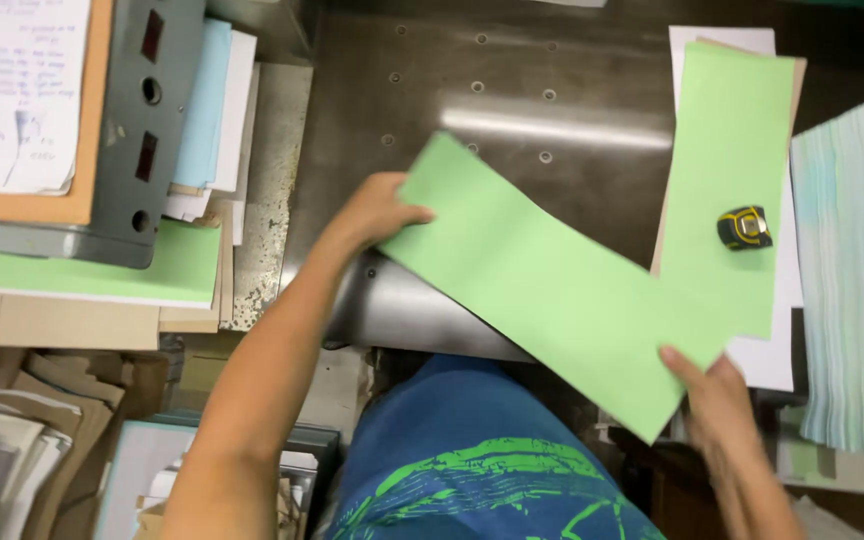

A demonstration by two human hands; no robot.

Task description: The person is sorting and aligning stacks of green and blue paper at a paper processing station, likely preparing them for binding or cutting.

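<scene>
Pinching opposite ends of a long light-green paper strip [542, 280], the left hand [377, 212] and right hand [717, 390] hold it slanted above the grey metal machine table [512, 90]; thin, light, floppy, likely best held by both ends; a yellow-black tape measure [745, 227] rests nearby.

I hold a long paper strip [552, 285] slantwise over the worktop [512, 100], my left hand [377, 212] at its far-left end, my right hand [717, 390] at its near-right corner. Right of it, a tape measure [745, 227] sits on another strip [732, 150]. A paper stack [857, 270] lies farthest right.
</scene>
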